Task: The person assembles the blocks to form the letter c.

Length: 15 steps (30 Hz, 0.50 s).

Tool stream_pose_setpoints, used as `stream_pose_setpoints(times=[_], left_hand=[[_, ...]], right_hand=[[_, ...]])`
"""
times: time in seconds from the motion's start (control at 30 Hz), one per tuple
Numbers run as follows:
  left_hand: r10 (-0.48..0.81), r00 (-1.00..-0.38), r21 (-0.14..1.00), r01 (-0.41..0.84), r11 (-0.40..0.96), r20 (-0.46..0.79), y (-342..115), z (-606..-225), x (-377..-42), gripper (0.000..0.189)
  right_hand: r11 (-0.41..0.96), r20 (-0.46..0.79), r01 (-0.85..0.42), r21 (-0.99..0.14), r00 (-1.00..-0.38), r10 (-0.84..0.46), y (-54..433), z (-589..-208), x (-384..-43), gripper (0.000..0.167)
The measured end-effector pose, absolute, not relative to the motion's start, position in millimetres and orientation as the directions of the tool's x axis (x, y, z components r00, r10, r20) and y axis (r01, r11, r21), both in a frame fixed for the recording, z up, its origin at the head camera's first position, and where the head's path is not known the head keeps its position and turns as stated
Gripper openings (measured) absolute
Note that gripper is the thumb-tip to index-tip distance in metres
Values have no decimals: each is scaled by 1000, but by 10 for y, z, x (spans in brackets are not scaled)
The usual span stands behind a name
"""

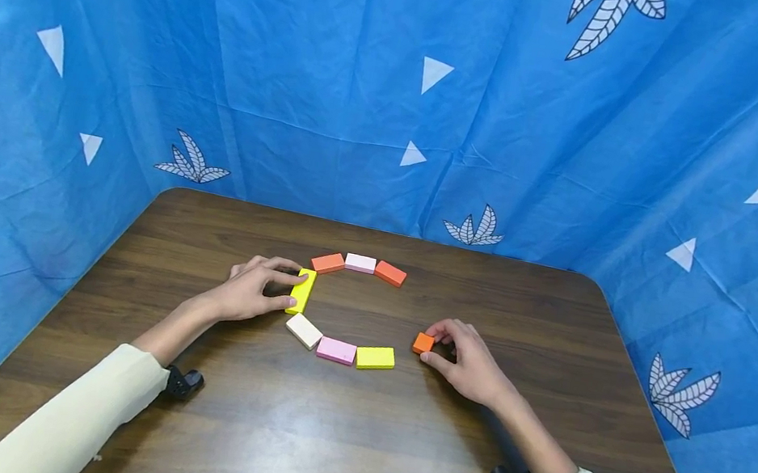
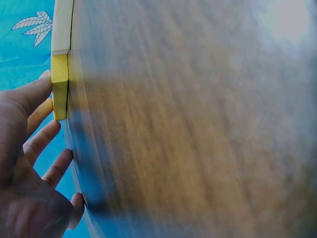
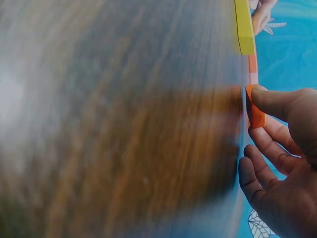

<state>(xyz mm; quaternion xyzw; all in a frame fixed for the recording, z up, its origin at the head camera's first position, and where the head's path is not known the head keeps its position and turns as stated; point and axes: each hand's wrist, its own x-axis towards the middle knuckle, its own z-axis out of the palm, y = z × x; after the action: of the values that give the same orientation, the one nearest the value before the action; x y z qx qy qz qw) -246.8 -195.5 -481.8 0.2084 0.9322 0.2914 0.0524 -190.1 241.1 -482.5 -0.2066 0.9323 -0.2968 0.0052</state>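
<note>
In the head view my left hand [image 1: 252,289] holds a yellow block [image 1: 299,296] at the left of a curved row, thumb toward its near end and index finger toward its far end. My right hand [image 1: 470,363] pinches an orange block [image 1: 422,344] between thumb and index finger, to the right of the row and apart from it. In the right wrist view the thumb presses on that orange block [image 3: 256,111], and the other fingers spread below. Touching the yellow block's near end, or almost, is a white block [image 1: 303,331].
Along the near side lie a pink block [image 1: 336,350] and another yellow block [image 1: 375,358]. At the far side are an orange-red block [image 1: 327,263], a pale pink block [image 1: 360,263] and a red-orange block [image 1: 390,273]. A blue curtain [image 1: 343,84] borders the brown table [image 1: 290,436].
</note>
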Motion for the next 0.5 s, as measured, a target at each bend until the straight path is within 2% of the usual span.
stream_pose_setpoints(times=[0.5], left_hand=[[418,-908,559,352,751,10,-1955,-4802,-2465,52]], right_hand=[[717,80,-386,-581,-903,-421,2240,-4789,-1864,27]])
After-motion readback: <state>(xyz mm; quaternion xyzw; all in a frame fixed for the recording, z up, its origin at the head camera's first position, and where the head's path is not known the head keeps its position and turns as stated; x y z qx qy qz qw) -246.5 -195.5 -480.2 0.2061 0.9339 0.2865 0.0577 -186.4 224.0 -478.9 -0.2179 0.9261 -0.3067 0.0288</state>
